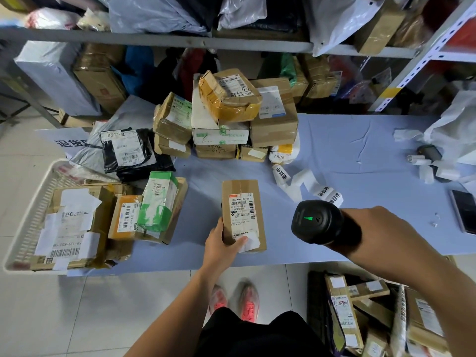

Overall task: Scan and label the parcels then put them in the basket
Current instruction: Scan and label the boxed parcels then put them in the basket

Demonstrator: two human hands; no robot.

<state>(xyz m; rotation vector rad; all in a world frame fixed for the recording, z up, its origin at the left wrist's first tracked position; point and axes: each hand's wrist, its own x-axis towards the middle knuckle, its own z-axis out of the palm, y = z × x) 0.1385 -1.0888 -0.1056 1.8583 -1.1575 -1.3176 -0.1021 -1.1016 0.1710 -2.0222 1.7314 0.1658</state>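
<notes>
A small brown cardboard parcel (243, 215) with a white shipping label lies on the blue table (360, 140) near its front edge. My left hand (222, 244) grips the parcel's near left corner, thumb on a small white sticker. My right hand (373, 228) holds a black barcode scanner (318, 221) with a green light on top, just right of the parcel. A white basket (24, 228) at the table's left end holds several labelled parcels. A strip of printed white labels (309, 186) lies behind the scanner.
A pile of unsorted boxes (226, 112) and a black bag (128, 153) sit at the back of the table. A phone (465, 212) and label scraps lie at the right. More parcels (373, 313) are stacked on the floor at the right. Shelves full of packages stand behind.
</notes>
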